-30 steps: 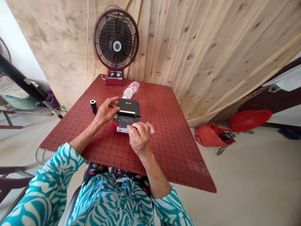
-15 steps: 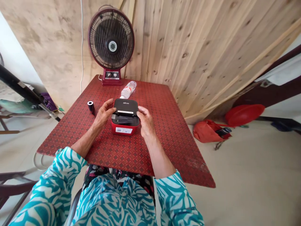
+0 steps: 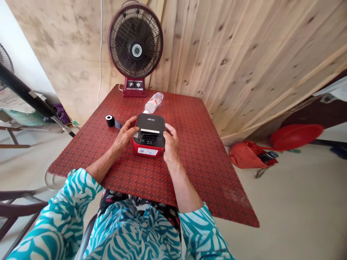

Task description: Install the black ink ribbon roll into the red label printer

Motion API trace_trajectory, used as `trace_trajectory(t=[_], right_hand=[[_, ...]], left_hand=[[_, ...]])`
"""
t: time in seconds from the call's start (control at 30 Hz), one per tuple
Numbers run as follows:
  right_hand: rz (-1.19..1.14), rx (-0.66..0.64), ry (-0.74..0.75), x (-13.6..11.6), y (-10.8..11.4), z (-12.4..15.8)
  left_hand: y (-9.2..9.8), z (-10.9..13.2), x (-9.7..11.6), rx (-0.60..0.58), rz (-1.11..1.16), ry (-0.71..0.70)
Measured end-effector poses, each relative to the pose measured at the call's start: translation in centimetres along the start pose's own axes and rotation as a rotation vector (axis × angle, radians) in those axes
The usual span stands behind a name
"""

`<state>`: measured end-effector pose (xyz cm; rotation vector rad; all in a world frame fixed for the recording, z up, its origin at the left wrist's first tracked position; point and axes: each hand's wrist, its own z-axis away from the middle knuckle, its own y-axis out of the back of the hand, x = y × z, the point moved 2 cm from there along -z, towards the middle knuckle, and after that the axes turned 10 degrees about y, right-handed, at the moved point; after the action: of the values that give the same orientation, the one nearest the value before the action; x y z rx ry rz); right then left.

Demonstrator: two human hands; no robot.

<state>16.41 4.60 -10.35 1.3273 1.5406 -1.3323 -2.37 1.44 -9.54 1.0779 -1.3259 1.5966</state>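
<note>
A small red and black printer sits near the middle of the red patterned table, its black lid lying nearly flat on the body and a white label on its red front. My left hand holds the lid's left edge, thumb on top. On the right edge rests my right hand, thumb and fingers against the lid's side. To the left of the printer stands a black roll with a white core. Behind the printer, a clear plastic bottle lies on its side.
A dark red fan stands at the table's back edge against the wooden wall. On the floor to the right are a red bag and a red basin. A black pole slants in at the left.
The printer's lid has come down from a raised position, and both hands have moved with it. The whole view has shifted slightly.
</note>
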Motion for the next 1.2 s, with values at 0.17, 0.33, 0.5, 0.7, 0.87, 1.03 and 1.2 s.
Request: trace_trajectory(t=[0.17,0.33,0.5,0.7,0.87,1.03,1.2], right_hand=[[-0.042,0.108,0.105,0.9,-0.3,0.7],[-0.075,0.153,0.069,2.3,-0.5,1.0],[-0.105,0.164,0.048,2.8,-0.4,1.1],[-0.069,0.145,0.051,2.2,-0.4,1.3],[-0.075,0.16,0.035,2.4,-0.5,1.3],[-0.074,0.137,0.04,2.8,-0.6,1.2],[-0.037,0.118,0.097,3.2,-0.3,1.0]], left_hand=[[0.7,0.9,-0.3,-0.105,0.101,0.049],[1.5,1.0,0.0,-0.162,0.082,0.028],[1.1,1.3,0.8,-0.188,0.033,0.062],[0.6,1.2,1.5,-0.1,0.011,0.088],[0.9,1.1,1.4,-0.069,-0.007,0.113],[1.1,1.2,1.3,-0.078,-0.052,0.112],[1.1,1.1,1.4,-0.098,-0.121,0.09]])
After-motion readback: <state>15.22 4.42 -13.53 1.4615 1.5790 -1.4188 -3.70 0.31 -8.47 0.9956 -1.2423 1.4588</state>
